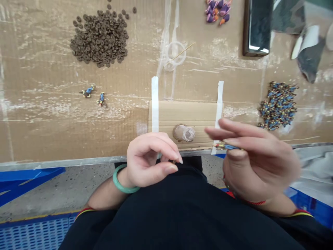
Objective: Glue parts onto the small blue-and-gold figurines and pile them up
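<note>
Just beyond the table's front edge, my left hand (149, 159) pinches a small brown piece (173, 161) between thumb and forefinger. Most of it is hidden by the fingertips; it looks like one of the brown discs. To the right, my right hand (256, 159) holds a tiny blue and yellow figurine (230, 147) between thumb and fingers, lying sideways. Its other fingers stretch over the cardboard pad's right side. Between the hands a short, clear, knob-like post (184, 133) stands on the cardboard pad (197, 114), which white tape strips hold down.
A heap of brown discs (100, 38) lies at the back left. Two figurines (88, 91) rest nearer on the left. At right is a pile of similar figurines (279, 104). Purple and orange pieces (218, 11), a dark box (257, 27) and a clear ring with a stick (177, 53) lie behind.
</note>
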The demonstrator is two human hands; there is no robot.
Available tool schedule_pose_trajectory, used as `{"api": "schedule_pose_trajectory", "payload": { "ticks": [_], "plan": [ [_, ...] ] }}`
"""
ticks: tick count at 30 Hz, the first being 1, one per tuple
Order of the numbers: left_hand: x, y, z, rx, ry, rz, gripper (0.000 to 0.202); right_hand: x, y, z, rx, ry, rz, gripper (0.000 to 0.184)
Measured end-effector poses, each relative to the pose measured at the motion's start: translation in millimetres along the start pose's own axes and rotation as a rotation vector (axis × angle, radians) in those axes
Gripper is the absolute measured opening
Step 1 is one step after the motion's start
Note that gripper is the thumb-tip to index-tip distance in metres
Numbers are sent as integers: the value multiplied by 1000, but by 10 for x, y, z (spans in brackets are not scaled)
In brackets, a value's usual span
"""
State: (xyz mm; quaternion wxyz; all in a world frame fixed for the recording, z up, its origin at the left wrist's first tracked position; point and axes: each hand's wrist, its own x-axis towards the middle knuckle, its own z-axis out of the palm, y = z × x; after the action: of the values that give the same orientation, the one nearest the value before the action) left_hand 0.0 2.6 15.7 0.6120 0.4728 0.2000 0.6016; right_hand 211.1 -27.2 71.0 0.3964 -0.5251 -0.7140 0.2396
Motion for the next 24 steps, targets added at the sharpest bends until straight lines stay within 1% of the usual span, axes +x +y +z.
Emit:
{"api": "schedule_pose_trajectory", "payload": {
  "ticks": [2, 5, 7, 9, 12, 18, 24],
  "plan": [
    [18, 37, 44, 75, 0, 37, 16, -7, -52, 80, 259, 21, 54, 9],
    [51, 142, 137, 200, -31, 101, 15, 4, -130, 205, 638, -8, 120, 9],
    [67, 214, 206, 276, -66, 162, 14, 12, -164, 242, 814, -42, 145, 9],
    [72, 265, 273, 334, -102, 208, 14, 7, -180, 234, 921, -92, 160, 8],
    [58, 301, 358, 394, -118, 244, 13, -27, -187, 182, 961, -138, 171, 9],
    [4, 311, 503, 448, -124, 277, 12, -137, -221, 117, 842, -87, 79, 13],
    [-59, 296, 616, 446, -113, 296, 12, -234, -234, 60, 904, -36, 82, 9]
  ]
}}
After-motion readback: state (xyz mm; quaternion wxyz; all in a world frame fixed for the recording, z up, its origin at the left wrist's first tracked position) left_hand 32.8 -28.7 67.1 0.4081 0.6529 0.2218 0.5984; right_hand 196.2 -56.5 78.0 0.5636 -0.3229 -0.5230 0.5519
